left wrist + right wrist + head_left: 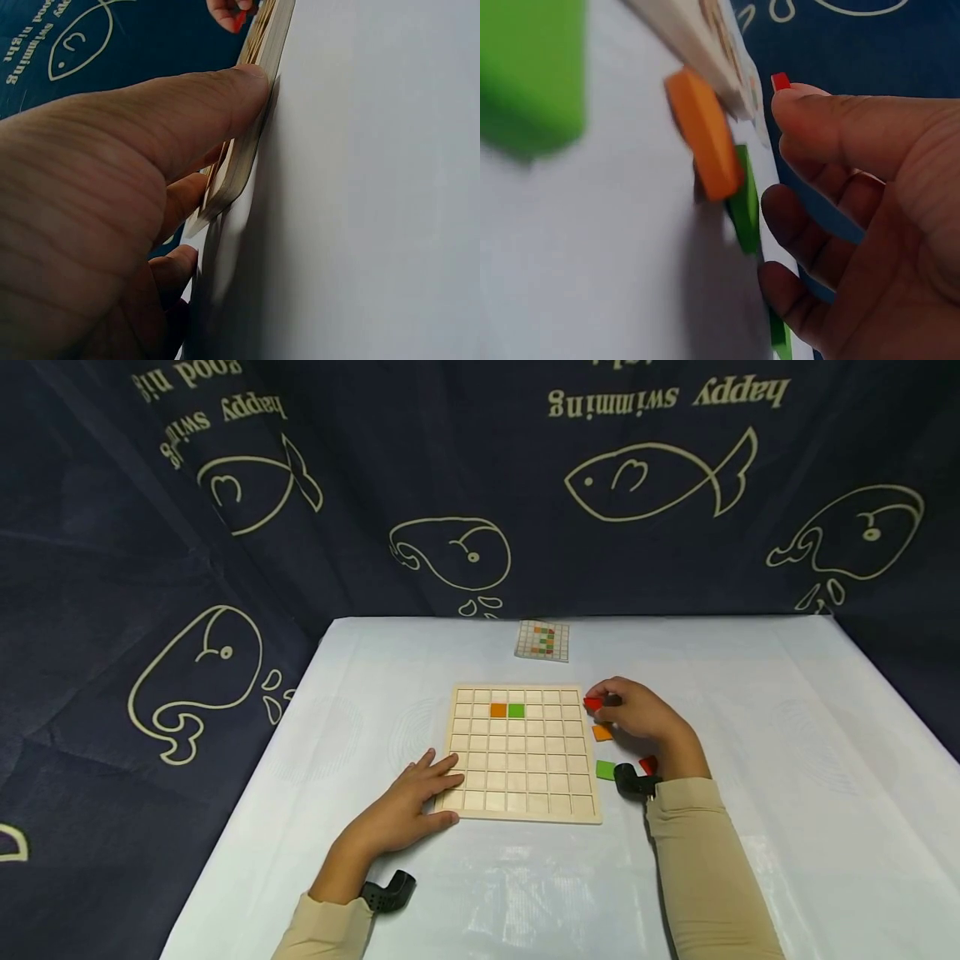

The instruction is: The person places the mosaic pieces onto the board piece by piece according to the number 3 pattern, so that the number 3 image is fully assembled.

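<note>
We found the right hand point(641, 712) fingers pinched on a red tile point(593, 702); left hand point(415, 799) fingers spread flat on the wooden board point(522, 752).

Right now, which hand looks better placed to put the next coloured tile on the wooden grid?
The right hand, probably. It already pinches a red tile at the wooden grid board's right edge, with loose tiles beside it. The left hand lies flat on the board's near left corner, steadying it.

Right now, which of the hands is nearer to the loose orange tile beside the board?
The right hand: it hovers just above the orange tile, pinching a red tile. The left hand rests on the wooden board at its opposite, near-left corner.
</note>
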Tool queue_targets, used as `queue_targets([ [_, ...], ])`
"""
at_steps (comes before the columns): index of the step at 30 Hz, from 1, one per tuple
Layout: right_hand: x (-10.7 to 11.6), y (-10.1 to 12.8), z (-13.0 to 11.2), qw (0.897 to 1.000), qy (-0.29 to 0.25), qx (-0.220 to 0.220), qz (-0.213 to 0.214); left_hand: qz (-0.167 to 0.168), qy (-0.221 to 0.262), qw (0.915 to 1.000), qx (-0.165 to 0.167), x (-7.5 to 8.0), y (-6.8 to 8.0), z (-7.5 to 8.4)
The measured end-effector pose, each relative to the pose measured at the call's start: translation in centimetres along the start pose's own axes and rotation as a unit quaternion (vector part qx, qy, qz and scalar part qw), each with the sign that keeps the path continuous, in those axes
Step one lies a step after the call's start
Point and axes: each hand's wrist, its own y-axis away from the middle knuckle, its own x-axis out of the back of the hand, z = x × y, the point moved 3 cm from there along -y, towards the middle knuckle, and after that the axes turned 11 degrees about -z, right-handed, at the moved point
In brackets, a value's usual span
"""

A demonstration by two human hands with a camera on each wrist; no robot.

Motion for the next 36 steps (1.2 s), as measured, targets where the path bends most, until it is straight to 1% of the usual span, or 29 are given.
queue_targets([
  [5, -0.3, -0.3, -0.6, 1.0, -0.004, 0.026, -0.007, 0.002, -0.004, 1.0, -0.002, 0.0, 0.0, -0.1],
  [9, -0.9, -0.7, -1.6, 0.999, 0.003, 0.045, -0.008, 0.003, -0.004, 1.0, -0.004, 0.0, 0.0, -0.1],
  [14, -1.5, -1.0, -3.1, 0.996, 0.004, 0.094, -0.011, 0.003, -0.005, 1.0, -0.004, 0.0, 0.0, -0.1],
  [16, -1.7, -1.2, -3.6, 0.994, 0.008, 0.106, -0.016, 0.002, -0.004, 1.0, -0.004, 0.0, 0.0, 0.0],
  [20, -2.2, -1.6, -4.5, 0.996, 0.001, 0.082, -0.04, 0.002, -0.002, 1.0, -0.003, 0.1, 0.0, 0.1],
  [24, -2.8, -2.2, -4.8, 0.996, -0.004, 0.057, -0.062, 0.003, -0.007, 1.0, -0.004, 0.1, 0.0, 0.1],
  [36, -4.2, -3.1, -5.0, 0.994, 0.001, 0.062, -0.094, 0.003, -0.008, 0.9999, -0.006, 0.1, -0.1, 0.0],
])
